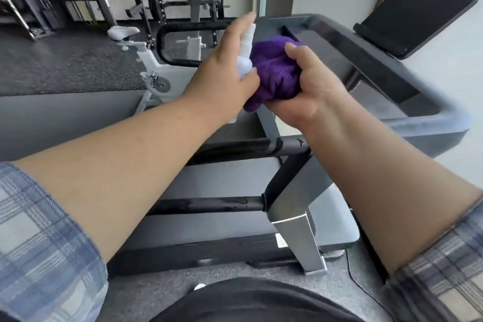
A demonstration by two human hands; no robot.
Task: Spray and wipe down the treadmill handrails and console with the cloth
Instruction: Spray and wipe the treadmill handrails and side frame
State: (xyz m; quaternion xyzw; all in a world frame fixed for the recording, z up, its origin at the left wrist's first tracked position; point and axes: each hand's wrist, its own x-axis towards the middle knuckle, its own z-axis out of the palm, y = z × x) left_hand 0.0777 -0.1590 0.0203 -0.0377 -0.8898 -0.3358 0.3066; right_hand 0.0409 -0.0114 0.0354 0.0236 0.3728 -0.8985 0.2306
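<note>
Two hands meet over the treadmill's near handrail. The left hand curls round a white spray bottle, forefinger stretched over its top and thumb touching the cloth. The right hand grips that bunched purple cloth just beside the bottle, in front of the console.

purple cloth, white spray bottle, blue plaid sleeves

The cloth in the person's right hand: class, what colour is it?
Purple; the cloth shows best in the head view.
</note>
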